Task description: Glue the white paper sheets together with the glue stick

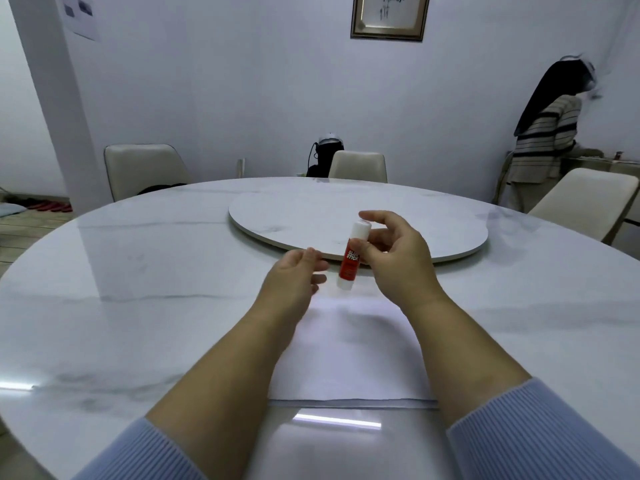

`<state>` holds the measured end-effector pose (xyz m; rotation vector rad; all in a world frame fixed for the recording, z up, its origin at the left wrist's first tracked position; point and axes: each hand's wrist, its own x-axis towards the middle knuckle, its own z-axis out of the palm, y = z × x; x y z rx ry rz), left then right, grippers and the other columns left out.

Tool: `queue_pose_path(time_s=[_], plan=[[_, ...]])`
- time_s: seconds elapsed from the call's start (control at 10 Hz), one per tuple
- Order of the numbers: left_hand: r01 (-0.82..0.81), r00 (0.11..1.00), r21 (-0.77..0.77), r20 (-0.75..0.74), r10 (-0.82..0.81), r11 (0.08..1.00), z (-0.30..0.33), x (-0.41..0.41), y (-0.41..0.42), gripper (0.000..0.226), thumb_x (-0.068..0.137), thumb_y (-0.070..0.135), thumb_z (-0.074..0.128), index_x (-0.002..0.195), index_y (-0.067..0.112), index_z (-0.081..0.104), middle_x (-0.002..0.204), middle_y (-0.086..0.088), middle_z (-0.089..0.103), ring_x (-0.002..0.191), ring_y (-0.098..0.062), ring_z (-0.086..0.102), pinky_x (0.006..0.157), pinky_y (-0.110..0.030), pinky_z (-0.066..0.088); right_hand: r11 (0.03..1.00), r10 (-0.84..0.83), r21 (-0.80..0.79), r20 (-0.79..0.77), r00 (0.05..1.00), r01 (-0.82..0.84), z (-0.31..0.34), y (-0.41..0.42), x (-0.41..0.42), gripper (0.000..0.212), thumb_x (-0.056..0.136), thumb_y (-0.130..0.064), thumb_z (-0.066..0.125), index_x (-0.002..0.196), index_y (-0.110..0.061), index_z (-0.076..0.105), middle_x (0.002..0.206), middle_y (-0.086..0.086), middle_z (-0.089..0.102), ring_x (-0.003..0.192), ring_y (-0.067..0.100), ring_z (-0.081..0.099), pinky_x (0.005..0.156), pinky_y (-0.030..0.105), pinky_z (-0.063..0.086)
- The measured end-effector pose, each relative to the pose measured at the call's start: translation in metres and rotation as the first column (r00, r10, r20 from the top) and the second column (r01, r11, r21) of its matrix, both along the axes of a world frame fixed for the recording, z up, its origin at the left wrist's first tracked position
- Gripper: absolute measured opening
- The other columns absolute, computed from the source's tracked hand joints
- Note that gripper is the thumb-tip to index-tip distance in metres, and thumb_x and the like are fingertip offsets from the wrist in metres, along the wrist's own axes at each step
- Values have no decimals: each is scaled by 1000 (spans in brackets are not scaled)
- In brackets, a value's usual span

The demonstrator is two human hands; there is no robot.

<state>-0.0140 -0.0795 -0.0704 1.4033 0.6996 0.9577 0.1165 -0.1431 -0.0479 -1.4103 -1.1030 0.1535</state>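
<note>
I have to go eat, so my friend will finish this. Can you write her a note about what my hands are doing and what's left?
Right hand: holds the glue stick upright above the table, thumb and fingers round its middle. The white cap is on.
Left hand: open, holding nothing, just beside the stick's lower end.
White paper sheets: flat on the marble table between the forearms, near the front edge.
Done: the stick is picked up.
Left: take the cap off, spread glue on the paper, press the sheets together. No glue shows on the paper.
</note>
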Motion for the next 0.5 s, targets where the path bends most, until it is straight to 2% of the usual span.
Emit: queue_pose_path(time_s=[0.1, 0.2, 0.3, 0.4, 0.5], plan=[[-65, 998, -21, -4, 64, 998, -1, -3, 5, 15, 95, 23, 46, 87, 21, 59, 95, -1, 66, 84, -17, 61, 88, -33, 47, 996, -56, -67, -18, 998, 55, -12, 10, 8, 30, 83, -7, 69, 102, -29, 63, 78, -8, 66, 78, 15, 66, 85, 36, 55], [-32, 999, -28, -19, 31, 999, -3, -3, 5, 13, 94, 22, 48, 88, 20, 59, 92, 1, 67, 84, -16, 63, 89, -33, 48, 995, -54, -88, 5, 999, 54, -21, 18, 11, 31, 81, -8, 70, 102, -30, 63, 78, -9, 64, 80, 18, 65, 85, 38, 54], [-25, 1000, -29, -14, 25, 999, -4, -2, 6, 13, 94, 22, 48, 88, 20, 59, 91, 1, 67, 85, -17, 63, 90, -34, 48, 996, -39, -83, 22, 999, 41, -25, 24, 14, 40, 79, -12, 73, 111, -33, 60, 77, -12, 63, 74, 11, 62, 75, 23, 49], [-14, 1000, -40, -18, 13, 999, -4, -4, 6, 12, 94, 21, 48, 89, 20, 59, 91, 1, 66, 85, -17, 62, 89, -33, 48, 996, -21, -91, 27, 999, 24, -27, 26, 14, 53, 78, -16, 74, 124, -34, 54, 81, -13, 64, 72, 3, 60, 70, 15, 44], [-21, 1000, -36, -13, 21, 999, -6, -3, 7, 11, 93, 21, 49, 90, 20, 59, 91, 1, 66, 83, -15, 62, 88, -32, 48, 997, -20, -74, -7, 1000, 20, -29, 24, 15, 66, 74, -18, 79, 131, -34, 49, 89, -14, 66, 69, -5, 60, 70, 13, 43]])
